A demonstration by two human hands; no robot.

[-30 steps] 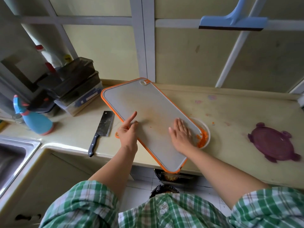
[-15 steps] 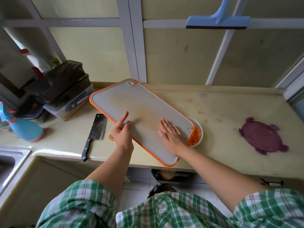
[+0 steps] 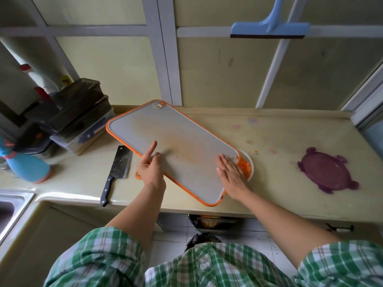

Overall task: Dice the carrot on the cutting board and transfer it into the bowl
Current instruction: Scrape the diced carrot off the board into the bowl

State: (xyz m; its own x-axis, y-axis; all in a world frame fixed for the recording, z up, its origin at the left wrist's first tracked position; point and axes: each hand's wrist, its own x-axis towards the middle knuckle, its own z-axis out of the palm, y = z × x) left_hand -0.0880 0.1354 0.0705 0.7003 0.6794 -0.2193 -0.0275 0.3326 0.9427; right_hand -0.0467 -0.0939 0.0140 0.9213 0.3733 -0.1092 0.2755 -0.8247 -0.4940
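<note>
The grey cutting board [image 3: 176,141] with an orange rim lies tilted across the counter, its right end over the white bowl [image 3: 249,162]. Diced carrot [image 3: 244,166] fills the visible part of the bowl. My left hand [image 3: 150,167] grips the board's near edge, index finger pointing up along its surface. My right hand [image 3: 230,171] lies flat on the board's right end with straight fingers, fingertips at the edge beside the carrot. Orange smears and a few crumbs stay on the board.
A cleaver [image 3: 117,172] lies on the counter left of the board. Stacked containers [image 3: 72,119] and a blue spray bottle [image 3: 27,166] stand at the left, above a sink [image 3: 10,206]. A purple turtle-shaped lid [image 3: 327,170] sits at the right. A blue squeegee [image 3: 269,30] hangs overhead.
My right hand has slid along the board toward the bowl edge, pushing carrot off. My left hand keeps its hold on the board. The view has shifted slightly.
</note>
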